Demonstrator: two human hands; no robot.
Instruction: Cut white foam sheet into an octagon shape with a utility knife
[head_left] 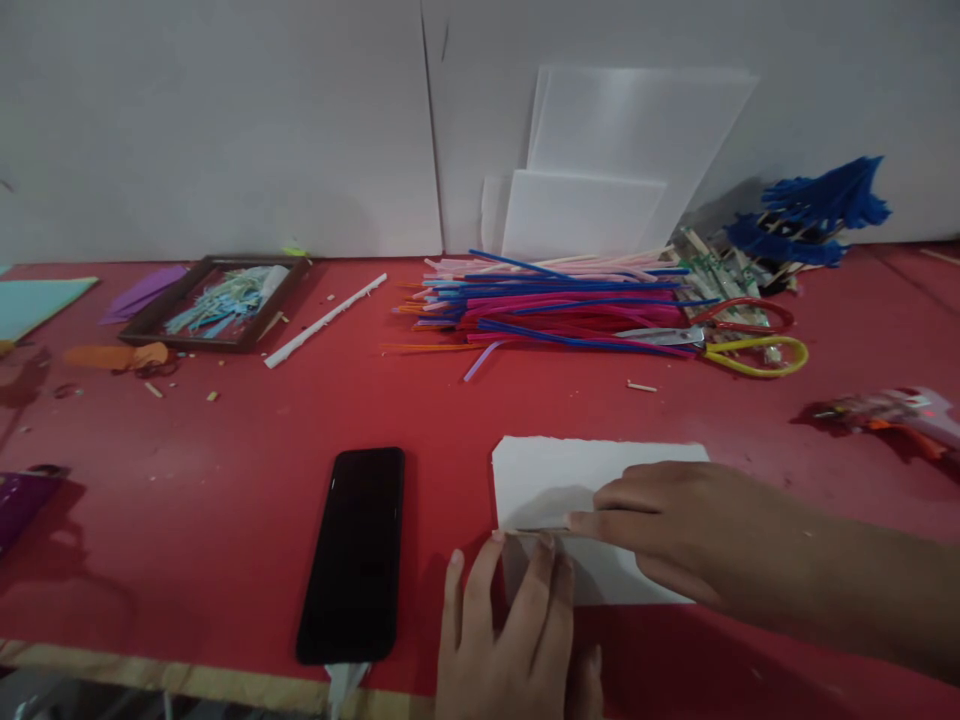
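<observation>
White sheet [592, 465] lies flat on the red desk [442, 420], near its front edge and right of the middle, with a thin brownish strip [529, 531] across its left part. My left hand [510, 640] comes up from the front edge, back uppermost, its fingers fanned wide and pointing toward the back edge; their tips meet the near side of the strip beside the sheet's left edge, while my thumb sits low and apart on the right. My right hand [690, 535] reaches in from the right side of the desk, palm down over the sheet, knuckles bent, forearm sloping away toward the front right corner. Its fingers lie close together, the foremost tip at the strip's right end; whether they pinch it or only press, I cannot tell. Left of the sheet, a black phone [354, 555] rests by the front edge; toward the back edge, scissors [795, 358] lie against a bundle of pipe cleaners [547, 312]
</observation>
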